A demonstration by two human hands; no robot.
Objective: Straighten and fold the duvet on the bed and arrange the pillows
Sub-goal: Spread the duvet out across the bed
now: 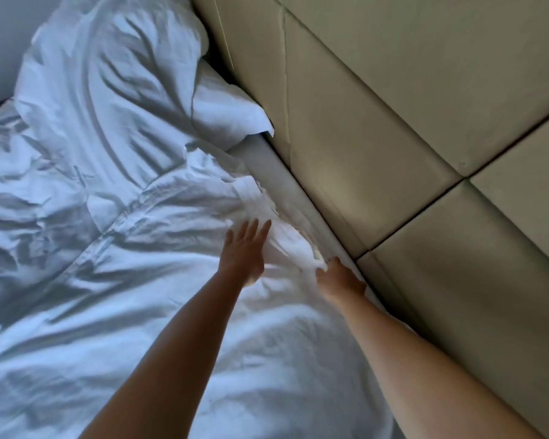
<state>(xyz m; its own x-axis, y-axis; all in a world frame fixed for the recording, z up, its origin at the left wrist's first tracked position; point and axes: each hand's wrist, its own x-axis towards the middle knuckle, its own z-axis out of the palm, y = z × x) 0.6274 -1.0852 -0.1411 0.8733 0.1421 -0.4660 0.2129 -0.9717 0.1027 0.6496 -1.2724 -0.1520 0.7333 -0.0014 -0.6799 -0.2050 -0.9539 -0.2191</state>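
A crumpled white duvet (102, 248) covers most of the bed, with its bunched top edge lying close to the headboard. My left hand (244, 251) lies flat on the duvet, fingers spread and pointing toward that edge. My right hand (338, 278) is closed on the bunched duvet edge right beside the headboard. A white pillow (229, 112) lies against the headboard further along, partly under a raised heap of duvet (108, 68). Both forearms reach in from the bottom of the view.
A beige padded headboard (425, 122) with dark seams fills the right side. A narrow strip of white mattress sheet (286, 188) shows between duvet and headboard. A grey surface (0, 42) shows at the top left.
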